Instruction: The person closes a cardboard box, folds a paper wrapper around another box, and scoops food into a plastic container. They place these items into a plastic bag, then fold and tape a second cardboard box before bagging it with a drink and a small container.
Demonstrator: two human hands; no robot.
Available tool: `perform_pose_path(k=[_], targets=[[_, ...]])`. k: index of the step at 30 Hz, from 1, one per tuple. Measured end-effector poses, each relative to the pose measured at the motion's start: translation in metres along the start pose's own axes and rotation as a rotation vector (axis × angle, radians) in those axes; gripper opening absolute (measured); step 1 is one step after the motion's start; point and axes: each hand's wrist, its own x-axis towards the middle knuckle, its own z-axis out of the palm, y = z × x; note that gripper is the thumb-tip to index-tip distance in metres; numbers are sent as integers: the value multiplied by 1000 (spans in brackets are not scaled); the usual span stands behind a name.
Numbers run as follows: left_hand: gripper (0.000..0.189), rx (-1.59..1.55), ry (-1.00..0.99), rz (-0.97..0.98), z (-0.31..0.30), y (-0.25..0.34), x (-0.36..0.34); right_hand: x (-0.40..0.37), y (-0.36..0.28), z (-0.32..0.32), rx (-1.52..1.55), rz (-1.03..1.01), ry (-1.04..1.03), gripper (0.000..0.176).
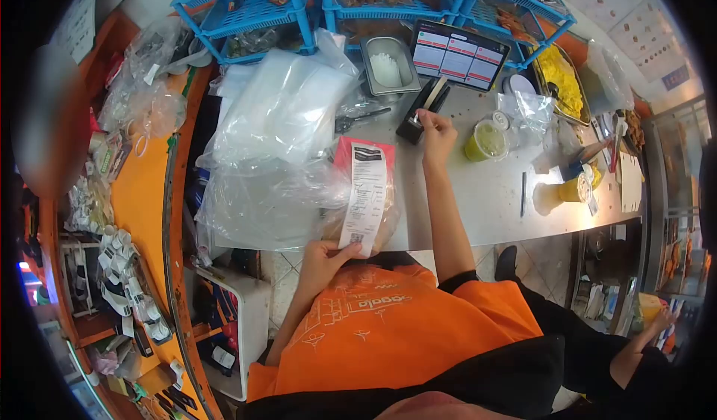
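My left hand (326, 265) pinches the lower end of a long printed receipt (366, 203) at the counter's front edge. Behind the receipt lies a clear plastic bag with a pink-red paper (344, 159) showing at its top; whether my fingers also grip the bag is hidden. Farther out, my right hand (438, 135) is closed, thumb and fingers pressed together at the side of a black holder (409, 130). Something small and pale shows at those fingertips, too small to name. A light flat stick (434, 91) stands up from the holder.
A stack of clear plastic bags (280, 99) covers the counter's left. Behind are a metal tub of white grains (385, 71), a tablet (457, 56) and blue racks (250, 18). Lidded green cups (486, 142) and a yellow food tray (562, 84) stand right. Another person's hand (661, 319) shows far right.
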Motion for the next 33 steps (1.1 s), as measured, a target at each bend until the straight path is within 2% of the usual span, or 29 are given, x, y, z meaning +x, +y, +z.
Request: perform_pose_path(k=[1, 2, 4, 5, 6, 8, 9, 10, 11, 14, 15, 17, 19, 21, 22, 24, 25, 27, 28, 29, 31, 32, 33], targets=[[27, -45, 41, 44, 7, -3, 3, -7, -1, 1, 5, -133, 16, 20], [26, -53, 52, 84, 13, -3, 6, -18, 7, 4, 4, -136, 24, 20], [26, -7, 76, 71, 18, -8, 13, -42, 38, 8, -666, -431, 280, 16], [26, 33, 109, 56, 21, -13, 17, -36, 49, 6, -673, -424, 293, 16], [26, -121, 115, 135, 27, -22, 21, -22, 58, 1, -673, -487, 226, 19], [27, -54, 115, 185, 29, -16, 21, 7, 60, -13, -685, -531, 162, 21], [28, 12, 126, 247, 29, -13, 21, 23, 56, -23, -839, -543, 14, 19], [30, 88, 95, 216, 25, -10, 19, 27, 49, -30, -987, -553, -143, 17], [30, 88, 84, 209, 22, -13, 20, 22, 46, -31, -994, -542, -139, 17], [35, -121, -19, 257, 23, -17, 22, -2, 20, -21, -574, -12, -108, 12], [35, -122, -29, 261, 23, -13, 24, -5, 23, -15, -577, -14, -98, 12], [37, -87, -63, 271, 20, -12, 23, -6, 44, -8, -1140, -805, 81, 17], [38, -66, -93, 264, 17, -8, 22, -2, 49, -21, -1218, -855, 32, 23], [38, -50, -118, 269, 14, -10, 23, 1, 50, -30, -736, -150, -192, 18], [38, -103, -144, 217, 12, -16, 23, -9, 36, -28, -736, -159, -189, 18], [39, -161, -161, 177, 11, -17, 24, -34, 14, -18, 17, 396, -180, 20], [39, -199, -158, 138, 11, -15, 22, -29, 23, -12, 13, 392, -189, 20], [39, -236, -151, 86, 12, -12, 22, -30, 43, 0, 357, 430, -170, 25], [39, -221, -159, 102, 11, -11, 22, -29, 50, 5, 215, 415, -69, 28], [39, -208, -165, 118, 12, -12, 21, -22, 54, 4, 212, 428, -72, 28], [39, -196, -159, 93, 11, -16, 23, -2, 65, 4, -227, 376, -76, 27], [40, -180, -164, 77, 10, -18, 23, 3, 66, 4, -225, 385, -78, 27], [40, -176, -164, 67, 11, -16, 22, 6, 57, 3, -486, 324, -169, 25]])
